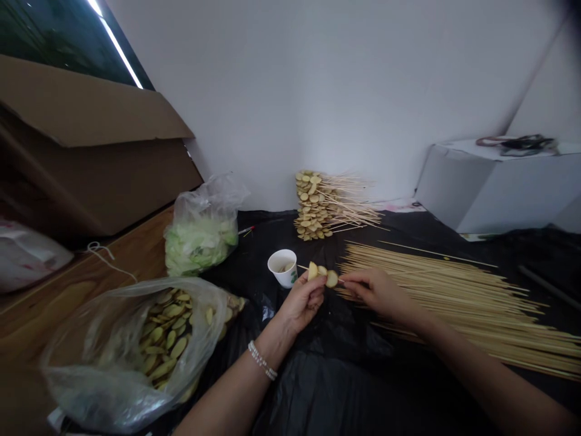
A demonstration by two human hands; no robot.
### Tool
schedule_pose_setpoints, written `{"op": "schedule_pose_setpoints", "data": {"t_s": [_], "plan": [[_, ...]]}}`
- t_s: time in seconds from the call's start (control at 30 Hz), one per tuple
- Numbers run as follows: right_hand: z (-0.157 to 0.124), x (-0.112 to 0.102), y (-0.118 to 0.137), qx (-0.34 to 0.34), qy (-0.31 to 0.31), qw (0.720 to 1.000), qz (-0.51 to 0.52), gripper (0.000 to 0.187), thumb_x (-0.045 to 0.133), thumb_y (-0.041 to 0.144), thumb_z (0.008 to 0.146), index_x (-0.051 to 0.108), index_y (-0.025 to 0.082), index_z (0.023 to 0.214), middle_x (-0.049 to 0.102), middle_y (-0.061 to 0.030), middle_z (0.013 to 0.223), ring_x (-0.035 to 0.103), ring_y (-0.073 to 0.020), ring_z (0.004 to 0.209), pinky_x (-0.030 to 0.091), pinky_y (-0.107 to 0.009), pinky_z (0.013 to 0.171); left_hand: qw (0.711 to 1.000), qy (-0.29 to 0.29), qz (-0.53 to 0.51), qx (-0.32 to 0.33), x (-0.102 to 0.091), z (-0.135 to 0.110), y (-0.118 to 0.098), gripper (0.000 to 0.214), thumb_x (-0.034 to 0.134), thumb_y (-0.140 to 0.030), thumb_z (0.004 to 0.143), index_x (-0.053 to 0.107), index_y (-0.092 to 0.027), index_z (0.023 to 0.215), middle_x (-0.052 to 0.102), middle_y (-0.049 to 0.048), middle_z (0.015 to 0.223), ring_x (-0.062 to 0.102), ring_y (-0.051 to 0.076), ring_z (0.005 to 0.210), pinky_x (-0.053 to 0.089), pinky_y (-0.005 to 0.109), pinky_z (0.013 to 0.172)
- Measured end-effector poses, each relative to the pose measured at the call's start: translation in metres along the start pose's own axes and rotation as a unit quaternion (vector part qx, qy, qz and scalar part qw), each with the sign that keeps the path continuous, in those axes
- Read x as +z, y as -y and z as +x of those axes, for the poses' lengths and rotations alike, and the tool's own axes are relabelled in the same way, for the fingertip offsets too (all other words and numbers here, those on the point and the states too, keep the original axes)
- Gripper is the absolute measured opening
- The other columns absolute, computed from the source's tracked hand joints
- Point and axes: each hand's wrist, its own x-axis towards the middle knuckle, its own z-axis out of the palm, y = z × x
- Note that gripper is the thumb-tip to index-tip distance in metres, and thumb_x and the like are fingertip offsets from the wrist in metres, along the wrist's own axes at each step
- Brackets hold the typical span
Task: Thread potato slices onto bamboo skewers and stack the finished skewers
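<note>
My left hand point(305, 301) is closed around pale round slices point(332, 278), which look like potato, threaded on a thin wooden skewer. Part of the skewer's tip sticks out to the left of the slices. On the other side, the fingers of my right hand point(373, 290) pinch the skewer's other end. A white paper cup point(283, 268) with something pale inside stands just left of my hands. To the right lies a broad heap of bare skewers point(445, 297), partly behind my right forearm. Loose slices point(166, 333) fill an open clear plastic bag point(109, 303) at the lower left.
Against the wall is a stack of filled skewers point(315, 206), sticks pointing right. A bag of pale green leaves point(202, 239) stands left of it. A cardboard box point(91, 175) and a white box point(476, 181) flank the black plastic sheet point(318, 381).
</note>
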Motion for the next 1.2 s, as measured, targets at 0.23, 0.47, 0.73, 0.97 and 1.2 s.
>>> {"op": "schedule_pose_setpoints", "data": {"t_s": [0.23, 0.47, 0.73, 0.97, 1.2], "plan": [[0.0, 0.0, -0.002, -0.038, -0.017, 0.999, -0.032, 0.027, 0.047, 0.029, 0.089, 0.072, 0.02, 0.094, 0.071, -0.0027, 0.077, 0.06, -0.0149, 0.067, 0.041, -0.024, 0.062, 1.0, 0.003, -0.026, -0.007, -0.002, 0.0, -0.004, 0.028, 0.078, -0.014, 0.063, 0.053, -0.014, 0.076, 0.036, -0.009, 0.059, 0.023, -0.002, 0.041, 0.014, 0.01, 0.034], [0.0, -0.006, -0.005, -0.01, -0.082, 0.996, -0.042, 0.028, 0.049, 0.031, 0.087, 0.073, 0.02, 0.098, 0.073, -0.0037, 0.081, 0.063, -0.016, 0.069, 0.046, -0.027, 0.065, 0.984, 0.02, -0.161, -0.068, -0.008, 0.0, -0.015, 0.013, 0.063, -0.018, 0.079, 0.056, -0.013, 0.088, 0.051, -0.0006, 0.073, 0.038, 0.0, 0.046, 0.026, 0.009, 0.035], [0.001, -0.008, -0.01, -0.005, -0.095, 0.995, -0.029, 0.027, 0.049, 0.032, 0.087, 0.072, 0.022, 0.096, 0.074, -0.0033, 0.088, 0.066, -0.0175, 0.075, 0.049, -0.028, 0.069, 0.964, 0.051, -0.224, -0.133, -0.008, -0.003, -0.014, 0.047, 0.045, -0.011, 0.078, 0.048, -0.001, 0.123, 0.059, 0.021, 0.118, 0.055, 0.027, 0.114, 0.047, 0.036, 0.095], [0.001, -0.007, -0.009, -0.004, -0.099, 0.995, -0.035, 0.027, 0.049, 0.032, 0.087, 0.073, 0.022, 0.095, 0.074, -0.0019, 0.084, 0.065, -0.0164, 0.072, 0.049, -0.027, 0.068, 0.979, 0.083, -0.158, -0.094, -0.015, 0.001, -0.009, 0.075, 0.038, 0.009, 0.06, 0.037, 0.002, 0.135, 0.052, 0.0239, 0.131, 0.041, 0.03, 0.129, 0.033, 0.039, 0.108], [0.0, -0.009, -0.007, 0.004, -0.105, 0.994, -0.027, 0.029, 0.048, 0.032, 0.087, 0.073, 0.021, 0.097, 0.074, -0.0032, 0.085, 0.064, -0.0165, 0.07, 0.049, -0.028, 0.067, 0.987, 0.054, -0.134, -0.076, -0.007, -0.001, -0.01, 0.047, 0.045, 0.006, 0.076, 0.053, -0.006, 0.121, 0.055, 0.0187, 0.129, 0.046, 0.024, 0.126, 0.04, 0.028, 0.104]]}}
